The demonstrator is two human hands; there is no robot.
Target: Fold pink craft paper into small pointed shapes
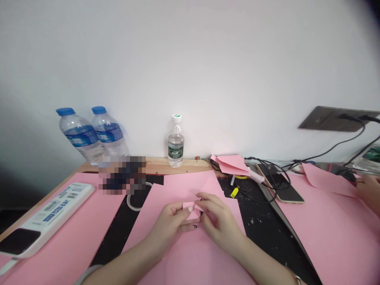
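Observation:
A small piece of folded pink paper (192, 214) is held between both hands, above larger pink sheets (184, 253) lying on a black mat. My left hand (175, 217) grips its left side, thumb on top and fingers beneath. Pinching the right edge of the same paper is my right hand (218, 217), its fingertips close to the left thumb. The fingers partly cover the folds, so the exact shape is hard to make out.
Two blue-capped bottles (80, 136) and a small water bottle (176, 142) stand along the wall. A white power bank-like device (56, 217) lies left. At right are folded pink paper (231, 164), cables, a phone (280, 186) and another person's hand (369, 192).

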